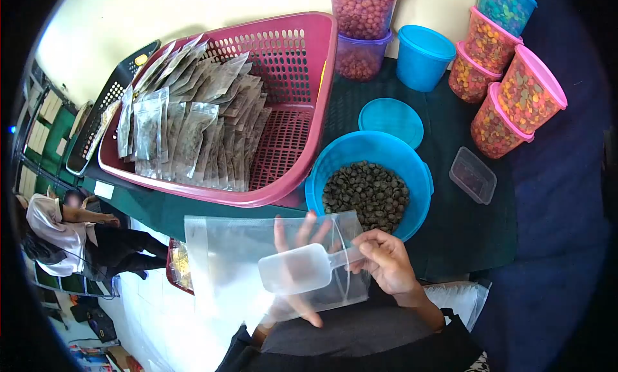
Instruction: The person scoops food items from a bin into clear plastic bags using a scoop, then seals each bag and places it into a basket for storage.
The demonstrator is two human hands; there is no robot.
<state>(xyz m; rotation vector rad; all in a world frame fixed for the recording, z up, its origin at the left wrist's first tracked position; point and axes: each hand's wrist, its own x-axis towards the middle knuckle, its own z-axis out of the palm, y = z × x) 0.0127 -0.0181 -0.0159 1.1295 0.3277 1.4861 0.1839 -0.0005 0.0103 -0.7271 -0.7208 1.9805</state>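
Observation:
A large clear zip-lock bag [219,243] is held flat in front of me, its zip end toward my right hand. Behind the plastic, my left hand [290,279] has its fingers spread, the tips rising past the bag's upper edge. My right hand [389,266] pinches the handle of a translucent scoop [295,269], whose bowl overlaps the bag and my left palm. Just beyond my right hand sits a blue tub [421,185] containing many small dark greenish-brown pieces [367,195]. Its blue lid [391,122] lies behind it.
A maroon basket [283,114] full of filled pouches [187,130] stands at left. Lidded tubs of colourful pieces [531,89] and a closed blue tub [425,56] line the back. A small clear container [473,174] sits right. Another person [77,233] is at far left.

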